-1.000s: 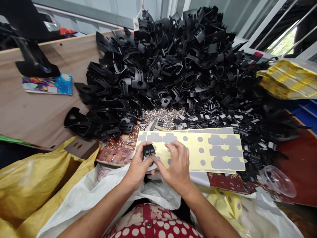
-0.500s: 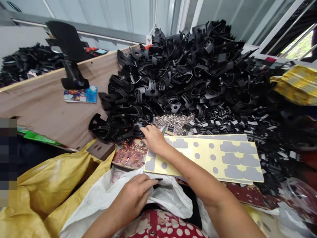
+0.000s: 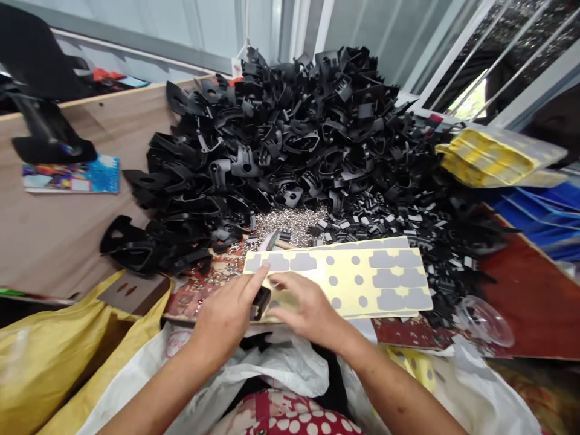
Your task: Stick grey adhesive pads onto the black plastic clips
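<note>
My left hand (image 3: 226,311) is closed round a small black plastic part (image 3: 260,302), which juts out between its thumb and fingers. Just to the right, my right hand (image 3: 310,308) is curved toward that part, thumb and forefinger apart, with nothing visible between them. Both hands are over the left end of a yellow sticker sheet (image 3: 344,278) bearing grey shapes and dots. Beyond the sheet are small shiny metal pieces (image 3: 290,223) and a slim tool (image 3: 272,241), partly hidden.
A tall heap of black plastic parts (image 3: 281,139) fills the back. Small black and white pieces (image 3: 362,217) are spread at its right. A clear plastic dish (image 3: 484,320) stands right, a yellow bundle (image 3: 493,157) behind it. A yellow sack (image 3: 58,356) is at the left.
My right hand has drawn back from the heap's near edge toward my left hand. My left hand has risen over the sheet. The view has turned rightward.
</note>
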### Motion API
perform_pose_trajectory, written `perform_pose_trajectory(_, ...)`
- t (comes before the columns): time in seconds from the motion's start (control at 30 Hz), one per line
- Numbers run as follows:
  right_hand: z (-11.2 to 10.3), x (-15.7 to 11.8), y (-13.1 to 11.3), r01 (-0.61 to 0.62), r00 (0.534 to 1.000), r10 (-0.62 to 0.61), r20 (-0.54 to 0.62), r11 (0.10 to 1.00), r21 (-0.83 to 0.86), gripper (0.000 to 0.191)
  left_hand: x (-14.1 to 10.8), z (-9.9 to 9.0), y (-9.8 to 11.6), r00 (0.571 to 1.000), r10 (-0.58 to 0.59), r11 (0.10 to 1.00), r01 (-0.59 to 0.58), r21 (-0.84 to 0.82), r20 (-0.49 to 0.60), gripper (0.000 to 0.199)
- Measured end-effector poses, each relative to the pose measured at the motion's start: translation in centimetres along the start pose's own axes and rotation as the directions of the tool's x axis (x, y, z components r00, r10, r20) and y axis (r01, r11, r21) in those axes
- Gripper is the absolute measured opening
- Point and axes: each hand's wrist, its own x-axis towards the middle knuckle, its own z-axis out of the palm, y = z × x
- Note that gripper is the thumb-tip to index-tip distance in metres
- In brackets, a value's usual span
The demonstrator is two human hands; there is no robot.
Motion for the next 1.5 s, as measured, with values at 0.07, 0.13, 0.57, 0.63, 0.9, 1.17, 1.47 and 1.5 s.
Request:
perform_pose_trajectory(0.07,-1.4,-1.4,3.2,-0.145,0.973,0.134,-0.190,0.988,-0.045,0.028,1.7,1.4,0.6,0.965,-0.252,0.908,0.263,-0.326,0.078,0.063)
perform_pose_trajectory(0.13,-2.3,-2.2,6.4,-0.233,0.931,0.185,-0.316,0.965,-0.120,0.022,4.0,2.9,1.2,0.874,-0.441,0.578,0.451,-0.680,0.204,0.052)
perform_pose_trajectory(0.57,-4.9,-4.1,9.0,-0.309,0.948,0.261,0.180,0.891,0.332,0.021,8.4,7.9,-0.4,0.650,-0.596,-0.104,0.519,-0.849,0.471,0.053)
perform_pose_trajectory(0.63,-6.3,-4.1,8.6,-0.339,0.928,0.211,0.308,0.824,0.455,0.021,8.3,7.7,-0.1,0.652,-0.600,-0.107,0.509,-0.854,0.464,0.053)
perform_pose_trajectory(0.9,-3.8,-2.4,4.3,-0.228,0.914,0.321,-0.248,0.912,0.342,0.028,5.1,4.8,3.9,0.744,-0.388,-0.232,0.493,-0.839,0.545,0.046)
perform_pose_trajectory(1.17,-0.4,-1.4,3.3,-0.228,0.910,0.335,-0.244,0.896,0.381,0.027,3.2,4.0,4.6,0.758,-0.358,-0.317,0.450,-0.835,0.545,0.037)
perform_pose_trajectory(1.47,0.6,-1.2,3.2,-0.242,0.900,0.357,-0.250,0.886,0.395,0.025,2.7,4.1,3.9,0.751,-0.370,-0.344,0.437,-0.832,0.547,0.037)
perform_pose_trajectory(1.5,0.7,-1.3,3.2,-0.245,0.900,0.358,-0.249,0.888,0.389,0.024,2.7,4.2,3.9,0.753,-0.365,-0.343,0.438,-0.831,0.548,0.037)
